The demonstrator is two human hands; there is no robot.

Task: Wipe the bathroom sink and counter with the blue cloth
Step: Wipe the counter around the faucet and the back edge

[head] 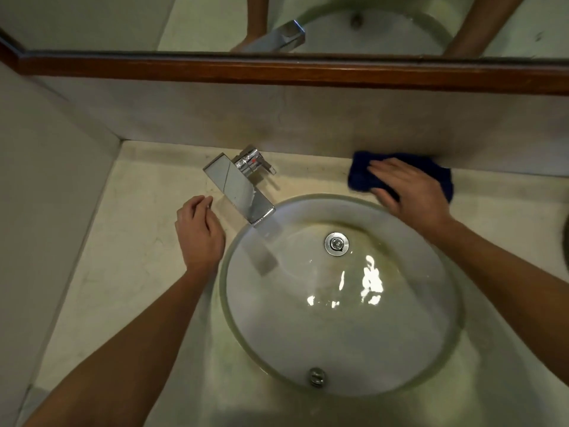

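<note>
The blue cloth (363, 177) lies bunched on the beige counter (132, 241) behind the sink, against the back wall at the right. My right hand (409, 192) presses flat on it with straight fingers pointing left. The round white sink (234, 291) with its glass rim fills the middle of the view, and its bowl is wet and shiny. My left hand (198, 232) hovers over the counter left of the sink, fingers loosely curled and holding nothing, just beside the chrome faucet (238, 188).
A wall closes the counter on the left. A mirror (215, 23) with a brown wooden frame (277, 69) hangs above the backsplash. The drain (337, 244) sits in the bowl's middle. A dark object shows at the far right edge.
</note>
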